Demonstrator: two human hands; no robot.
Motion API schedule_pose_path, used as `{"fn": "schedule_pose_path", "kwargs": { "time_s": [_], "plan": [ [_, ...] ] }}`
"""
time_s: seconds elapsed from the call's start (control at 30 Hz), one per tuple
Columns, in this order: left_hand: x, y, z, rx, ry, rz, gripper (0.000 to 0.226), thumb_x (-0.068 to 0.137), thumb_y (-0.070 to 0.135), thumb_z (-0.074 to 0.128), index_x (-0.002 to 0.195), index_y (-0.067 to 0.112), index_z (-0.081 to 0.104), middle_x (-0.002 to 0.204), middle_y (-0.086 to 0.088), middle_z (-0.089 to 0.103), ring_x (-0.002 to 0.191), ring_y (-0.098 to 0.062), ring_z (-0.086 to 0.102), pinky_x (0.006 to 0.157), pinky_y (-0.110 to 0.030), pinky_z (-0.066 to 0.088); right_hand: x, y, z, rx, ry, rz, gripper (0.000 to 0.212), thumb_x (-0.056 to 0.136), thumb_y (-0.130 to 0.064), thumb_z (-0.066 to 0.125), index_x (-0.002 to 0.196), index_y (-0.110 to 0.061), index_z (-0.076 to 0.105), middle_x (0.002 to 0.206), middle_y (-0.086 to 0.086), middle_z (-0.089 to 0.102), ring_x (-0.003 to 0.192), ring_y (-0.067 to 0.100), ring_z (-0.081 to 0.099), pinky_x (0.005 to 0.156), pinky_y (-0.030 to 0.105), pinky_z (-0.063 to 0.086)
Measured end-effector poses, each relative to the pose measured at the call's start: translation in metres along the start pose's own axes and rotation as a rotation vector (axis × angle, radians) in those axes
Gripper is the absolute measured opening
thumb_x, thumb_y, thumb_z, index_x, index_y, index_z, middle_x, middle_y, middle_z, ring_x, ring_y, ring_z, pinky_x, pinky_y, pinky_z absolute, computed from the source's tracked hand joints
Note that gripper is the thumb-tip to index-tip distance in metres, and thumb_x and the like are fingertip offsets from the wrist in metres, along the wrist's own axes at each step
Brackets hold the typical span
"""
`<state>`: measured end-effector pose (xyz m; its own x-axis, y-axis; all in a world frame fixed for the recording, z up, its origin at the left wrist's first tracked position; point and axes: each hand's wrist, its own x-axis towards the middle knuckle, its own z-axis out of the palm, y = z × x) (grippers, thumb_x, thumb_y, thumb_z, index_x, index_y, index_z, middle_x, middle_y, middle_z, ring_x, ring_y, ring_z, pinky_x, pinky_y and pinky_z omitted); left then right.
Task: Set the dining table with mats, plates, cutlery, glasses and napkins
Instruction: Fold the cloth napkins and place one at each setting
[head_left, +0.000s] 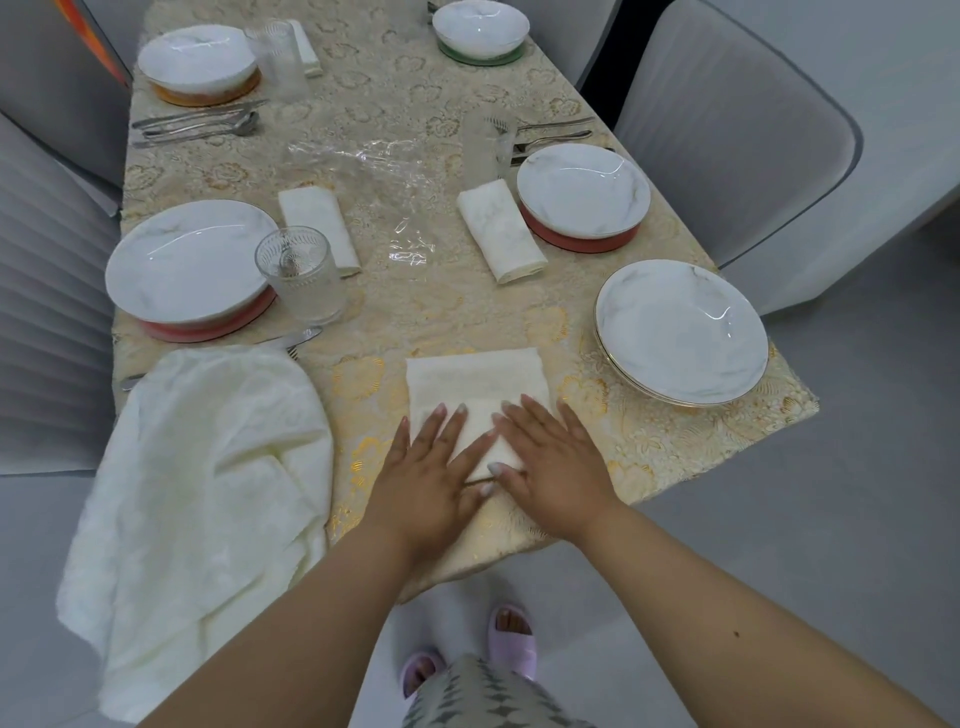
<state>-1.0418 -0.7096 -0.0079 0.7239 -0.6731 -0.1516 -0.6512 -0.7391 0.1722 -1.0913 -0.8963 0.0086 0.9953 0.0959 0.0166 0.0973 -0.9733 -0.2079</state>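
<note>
A folded white napkin (475, 382) lies at the near end of the gold-patterned table (675, 452). My left hand (431, 467) and my right hand (553, 467) both press flat on its near part, fingers straight. An unfolded white cloth (208, 493) hangs over the near left table edge. Two stacked white plates (680, 338) sit at the near right without a mat. A plate on a red mat (189, 267) with a glass (298, 273) and a folded napkin (319, 226) stands at the left. Another plate on a red mat (582, 195) has a napkin (501, 234) beside it.
Far places hold a plate on an orange mat (197, 62) and a bowl on a green mat (480, 28), with cutlery (197, 124) and glasses. A clear plastic wrapper (379, 192) lies mid-table. Grey chairs (737, 156) surround the table.
</note>
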Motion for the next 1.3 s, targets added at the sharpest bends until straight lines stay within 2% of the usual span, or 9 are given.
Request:
{"fn": "schedule_pose_path", "kwargs": {
  "time_s": [0.1,0.27,0.43,0.53,0.6,0.9,1.03,1.1,1.3],
  "plan": [
    [0.002,-0.009,0.0,-0.045,0.006,0.006,0.075,0.091,0.071,0.008,0.152,0.03,0.022,0.159,0.001,0.013,0.147,-0.017,0.007,0.116,-0.042,-0.003,-0.002,0.019,-0.001,-0.032,-0.088,-0.004,0.081,0.082,-0.068,0.028,0.148,-0.02,0.034,0.155,-0.004,0.027,0.145,0.012,0.021,0.116,0.038,-0.003],
    [0.001,-0.022,-0.008,-0.241,0.045,0.046,0.08,0.077,0.047,0.023,0.153,0.022,0.019,0.158,0.007,0.009,0.148,-0.01,0.006,0.118,-0.026,-0.011,-0.002,0.036,-0.008,0.054,0.0,-0.022,0.057,0.074,-0.036,0.041,0.121,-0.014,0.064,0.132,0.003,0.06,0.124,0.018,0.055,0.104,0.039,0.039],
    [-0.001,-0.027,-0.034,-0.718,0.138,-0.232,0.058,0.074,0.027,0.047,0.132,0.025,0.051,0.13,0.013,0.057,0.116,-0.01,0.054,0.099,-0.024,0.039,0.014,0.044,-0.031,0.394,-0.032,0.154,0.026,0.087,-0.03,0.054,0.11,-0.02,0.06,0.098,-0.002,0.069,0.086,0.02,0.062,0.08,0.03,0.041],
    [0.014,-0.029,-0.045,-0.896,0.23,-0.449,0.017,0.089,0.025,0.061,0.106,0.024,0.061,0.097,0.003,0.067,0.092,-0.023,0.062,0.079,-0.037,0.047,0.025,0.045,-0.036,0.637,-0.038,0.348,0.026,0.089,-0.043,0.061,0.108,-0.026,0.053,0.09,-0.007,0.066,0.079,0.011,0.06,0.065,0.029,0.044],
    [0.027,-0.029,-0.051,-0.921,0.277,-0.527,0.032,0.092,0.04,0.059,0.103,0.01,0.062,0.093,-0.011,0.067,0.088,-0.03,0.061,0.075,-0.042,0.047,0.038,0.041,-0.034,0.737,0.004,0.478,0.035,0.088,-0.047,0.061,0.112,-0.024,0.05,0.098,-0.01,0.066,0.086,0.008,0.061,0.066,0.025,0.044],
    [0.066,-0.023,-0.055,-0.656,0.358,-0.758,0.043,0.095,0.037,0.054,0.126,0.008,0.049,0.112,-0.016,0.064,0.104,-0.033,0.058,0.074,-0.031,0.036,0.084,0.029,-0.023,0.395,0.014,0.696,0.025,0.096,-0.04,0.048,0.101,-0.016,0.052,0.086,-0.002,0.056,0.082,0.021,0.053,0.064,0.028,0.031],
    [0.067,-0.015,-0.047,-0.095,0.452,-0.348,0.045,0.089,0.03,0.051,0.13,0.012,0.057,0.12,-0.015,0.063,0.112,-0.035,0.057,0.096,-0.044,0.033,0.087,0.027,-0.019,0.339,0.02,0.715,0.027,0.097,-0.036,0.047,0.107,-0.012,0.054,0.096,0.003,0.064,0.09,0.024,0.06,0.065,0.028,0.033],
    [0.065,-0.014,-0.032,0.024,0.27,-0.107,0.055,0.095,0.043,0.031,0.14,0.016,0.05,0.142,-0.01,0.051,0.134,-0.03,0.044,0.112,-0.048,0.013,0.088,0.026,-0.02,0.343,0.01,0.726,0.025,0.096,-0.035,0.048,0.106,-0.013,0.054,0.097,0.005,0.065,0.092,0.025,0.06,0.065,0.028,0.034],
    [0.062,-0.014,-0.016,0.052,0.052,-0.09,0.077,0.093,0.064,-0.005,0.153,0.023,0.022,0.159,-0.006,0.023,0.148,-0.023,0.014,0.116,-0.052,-0.004,0.093,0.01,-0.02,-0.074,0.289,0.452,0.039,0.079,-0.029,0.07,0.111,-0.01,0.06,0.106,0.01,0.063,0.103,0.03,0.057,0.088,0.038,0.039]
  ]
}}
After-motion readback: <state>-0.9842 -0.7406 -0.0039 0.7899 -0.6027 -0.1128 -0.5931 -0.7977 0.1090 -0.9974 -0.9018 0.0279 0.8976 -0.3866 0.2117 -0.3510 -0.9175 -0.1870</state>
